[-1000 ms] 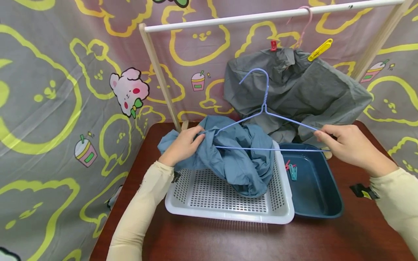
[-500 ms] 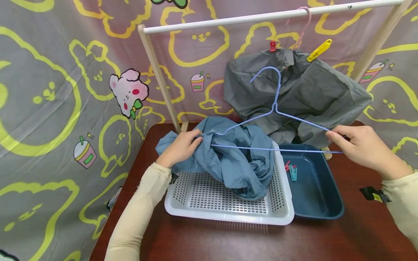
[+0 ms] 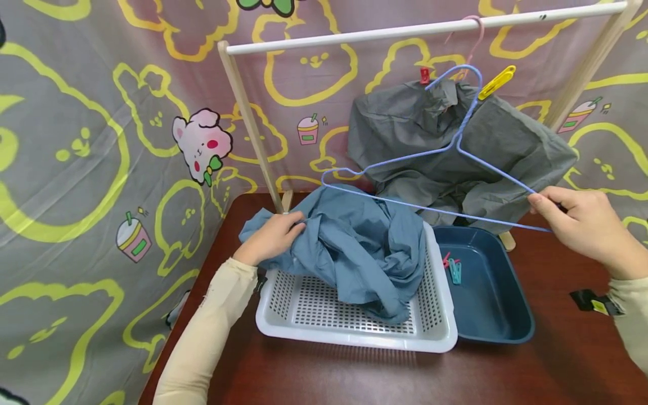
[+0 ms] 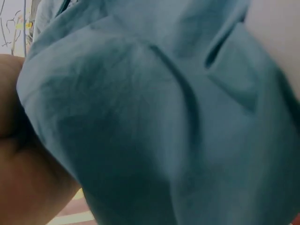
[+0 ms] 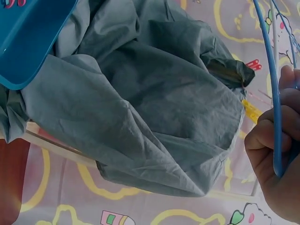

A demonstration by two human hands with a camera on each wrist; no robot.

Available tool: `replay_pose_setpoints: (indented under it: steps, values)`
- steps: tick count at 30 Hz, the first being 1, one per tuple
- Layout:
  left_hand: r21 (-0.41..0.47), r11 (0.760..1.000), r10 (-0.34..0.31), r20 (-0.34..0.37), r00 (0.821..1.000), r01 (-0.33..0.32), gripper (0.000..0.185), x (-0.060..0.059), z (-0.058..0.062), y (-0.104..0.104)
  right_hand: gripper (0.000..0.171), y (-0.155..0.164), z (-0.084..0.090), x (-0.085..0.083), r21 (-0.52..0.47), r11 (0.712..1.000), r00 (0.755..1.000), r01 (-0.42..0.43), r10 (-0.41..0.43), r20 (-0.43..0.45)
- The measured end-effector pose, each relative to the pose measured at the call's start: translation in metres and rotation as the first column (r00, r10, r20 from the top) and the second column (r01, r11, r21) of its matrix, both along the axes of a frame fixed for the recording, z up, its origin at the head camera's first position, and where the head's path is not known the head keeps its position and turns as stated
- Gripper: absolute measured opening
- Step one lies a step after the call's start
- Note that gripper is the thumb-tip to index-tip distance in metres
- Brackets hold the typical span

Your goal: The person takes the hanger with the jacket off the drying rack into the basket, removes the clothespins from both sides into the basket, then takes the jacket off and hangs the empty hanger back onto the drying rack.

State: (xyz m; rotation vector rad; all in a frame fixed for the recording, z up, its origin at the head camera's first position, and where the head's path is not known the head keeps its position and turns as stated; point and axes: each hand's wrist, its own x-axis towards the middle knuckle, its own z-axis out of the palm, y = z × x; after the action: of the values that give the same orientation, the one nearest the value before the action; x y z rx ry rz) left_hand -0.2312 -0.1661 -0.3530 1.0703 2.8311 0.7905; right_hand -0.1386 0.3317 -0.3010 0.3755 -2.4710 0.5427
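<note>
While your left hand (image 3: 270,239) grips the shirt (image 3: 364,247) heaped in the basket (image 3: 354,332), your right hand (image 3: 582,228) pinches the hanger (image 3: 455,146) above it. Step: hanger freed. Next, likely: thread it into the collar.

At the frame's upper right we see a grey garment (image 3: 455,146) hanging from a white rail (image 3: 405,27), pinned with a yellow peg (image 3: 497,81) and a red peg (image 3: 424,75). Lower right of centre, a dark blue tub (image 3: 498,304) with small pegs (image 3: 452,268) sits on the brown table (image 3: 354,377). A cartoon-print backdrop (image 3: 101,140) fills the left.
</note>
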Motion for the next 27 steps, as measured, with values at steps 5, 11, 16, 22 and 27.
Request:
replay_pose_setpoints:
  steps: [5, 11, 16, 22, 27]
  values:
    - [-0.052, 0.997, -0.061, 0.014, 0.998, 0.061, 0.021, 0.006, 0.000, 0.006, 0.022, -0.004, 0.001, -0.003, -0.019, 1.000, 1.000, 0.002, -0.001, 0.011]
    - [-0.154, 0.978, -0.130, 0.085, 0.988, 0.142, 0.022, 0.016, -0.003, 0.020, 0.020, -0.014, 0.003, -0.009, -0.009, 1.000, 0.999, 0.000, 0.001, 0.041]
    - [-0.200, 0.953, -0.210, 0.110, 0.971, 0.229, 0.019, 0.027, -0.005, 0.034, 0.021, -0.021, 0.005, -0.013, -0.002, 1.000, 0.998, 0.000, 0.000, 0.062]
    - [-0.255, 0.918, -0.292, 0.083, 0.953, 0.304, 0.016, 0.039, -0.001, 0.054, 0.021, -0.028, 0.008, -0.019, 0.000, 1.000, 0.997, -0.024, 0.024, 0.079]
    - [-0.260, 0.890, -0.359, 0.107, 0.927, 0.375, 0.019, 0.052, 0.003, 0.070, 0.021, -0.034, 0.010, -0.024, -0.002, 0.999, 0.998, -0.052, 0.052, 0.032]
